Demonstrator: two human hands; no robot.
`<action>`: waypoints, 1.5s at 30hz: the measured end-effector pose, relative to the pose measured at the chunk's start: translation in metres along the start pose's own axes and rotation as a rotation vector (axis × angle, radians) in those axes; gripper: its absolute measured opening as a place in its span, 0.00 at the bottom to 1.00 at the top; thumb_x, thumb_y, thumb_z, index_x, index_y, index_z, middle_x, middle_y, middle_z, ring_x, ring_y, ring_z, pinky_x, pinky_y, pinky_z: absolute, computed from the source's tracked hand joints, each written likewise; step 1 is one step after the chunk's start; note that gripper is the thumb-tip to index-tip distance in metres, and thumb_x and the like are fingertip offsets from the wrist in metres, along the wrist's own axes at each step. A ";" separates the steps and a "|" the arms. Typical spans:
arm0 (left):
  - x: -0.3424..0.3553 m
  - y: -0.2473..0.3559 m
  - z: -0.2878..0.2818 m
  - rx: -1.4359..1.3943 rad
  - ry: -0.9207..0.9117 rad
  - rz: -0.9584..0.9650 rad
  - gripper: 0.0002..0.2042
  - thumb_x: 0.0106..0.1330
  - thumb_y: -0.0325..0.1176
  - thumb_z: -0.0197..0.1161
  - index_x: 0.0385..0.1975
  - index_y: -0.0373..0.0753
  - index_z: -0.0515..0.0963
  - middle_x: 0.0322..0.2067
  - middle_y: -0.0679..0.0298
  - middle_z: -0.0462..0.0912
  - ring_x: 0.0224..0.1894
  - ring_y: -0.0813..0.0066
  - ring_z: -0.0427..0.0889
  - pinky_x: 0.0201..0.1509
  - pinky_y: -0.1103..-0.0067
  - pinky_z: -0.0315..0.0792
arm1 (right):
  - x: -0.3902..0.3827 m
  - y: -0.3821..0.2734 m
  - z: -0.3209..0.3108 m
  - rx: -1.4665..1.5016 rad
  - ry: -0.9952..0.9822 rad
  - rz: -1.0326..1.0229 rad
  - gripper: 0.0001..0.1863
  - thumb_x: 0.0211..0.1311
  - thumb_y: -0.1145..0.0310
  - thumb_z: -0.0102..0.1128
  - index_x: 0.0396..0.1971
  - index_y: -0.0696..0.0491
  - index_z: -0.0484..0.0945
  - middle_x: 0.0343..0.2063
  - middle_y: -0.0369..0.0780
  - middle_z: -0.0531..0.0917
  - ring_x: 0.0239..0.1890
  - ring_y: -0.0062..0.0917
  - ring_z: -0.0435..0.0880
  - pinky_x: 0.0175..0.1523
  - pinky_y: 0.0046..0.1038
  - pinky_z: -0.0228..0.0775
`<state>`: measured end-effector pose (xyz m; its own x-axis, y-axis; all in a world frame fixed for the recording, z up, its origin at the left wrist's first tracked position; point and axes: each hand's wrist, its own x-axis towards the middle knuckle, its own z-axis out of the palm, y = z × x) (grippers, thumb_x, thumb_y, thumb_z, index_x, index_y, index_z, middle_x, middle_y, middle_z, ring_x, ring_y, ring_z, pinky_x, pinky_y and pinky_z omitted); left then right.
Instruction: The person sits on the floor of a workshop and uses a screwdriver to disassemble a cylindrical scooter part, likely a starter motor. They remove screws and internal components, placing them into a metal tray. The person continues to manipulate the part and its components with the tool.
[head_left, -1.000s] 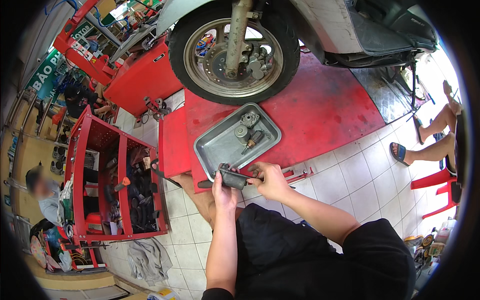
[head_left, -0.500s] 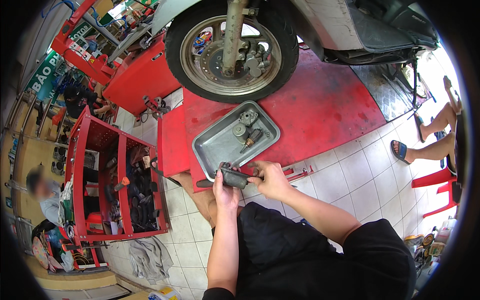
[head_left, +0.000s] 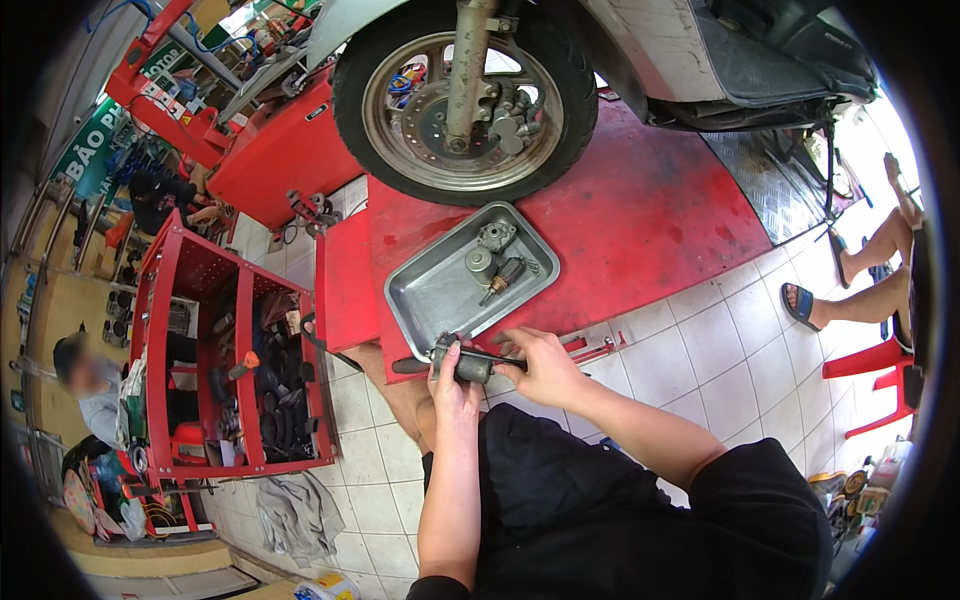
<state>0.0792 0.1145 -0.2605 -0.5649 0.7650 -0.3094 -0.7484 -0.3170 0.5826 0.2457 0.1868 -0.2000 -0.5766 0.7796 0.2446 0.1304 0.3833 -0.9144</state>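
Note:
My left hand is wrapped round a dark grey cylindrical motor housing, held just past the tray's near edge. Close against it, my right hand is closed, fingers pinched at a thin black rod-like piece that lies along the housing's upper side; its kind is not clear. Ahead lies a metal tray with loose parts: a flat end cover, a round metal can and a motor armature with a shaft.
The tray rests on a red lift platform below a scooter's front wheel. To the left stands a red tool cart. A grey cloth lies on the floor. Other people are at left; a person's sandalled foot shows at right.
The housing has tilted and turned slightly in my left hand. My right hand has shifted a little, and more of the thin black piece shows between the hands.

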 end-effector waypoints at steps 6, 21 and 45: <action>-0.002 0.009 -0.005 0.006 0.007 0.051 0.18 0.64 0.27 0.68 0.51 0.29 0.73 0.39 0.56 0.80 0.43 0.67 0.81 0.56 0.67 0.78 | -0.009 0.004 -0.024 0.031 -0.102 0.237 0.10 0.50 0.77 0.73 0.33 0.63 0.82 0.28 0.47 0.85 0.30 0.37 0.88 0.37 0.32 0.79; -0.010 0.015 0.002 -0.054 -0.043 0.018 0.20 0.74 0.46 0.59 0.54 0.37 0.73 0.47 0.58 0.80 0.46 0.64 0.80 0.55 0.60 0.77 | -0.020 -0.005 -0.018 -0.029 -0.048 0.112 0.12 0.51 0.77 0.71 0.37 0.59 0.83 0.29 0.48 0.84 0.30 0.41 0.86 0.36 0.38 0.75; -0.015 0.010 0.012 -0.001 -0.039 -0.028 0.18 0.73 0.44 0.59 0.53 0.38 0.74 0.46 0.58 0.80 0.45 0.66 0.80 0.57 0.58 0.77 | -0.021 -0.001 -0.013 0.137 -0.021 0.231 0.09 0.58 0.76 0.67 0.38 0.62 0.82 0.26 0.49 0.85 0.26 0.36 0.86 0.34 0.32 0.76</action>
<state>0.0840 0.1064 -0.2412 -0.5293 0.7951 -0.2961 -0.7643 -0.2954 0.5732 0.2677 0.1765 -0.1997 -0.5609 0.8277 0.0187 0.1511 0.1245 -0.9806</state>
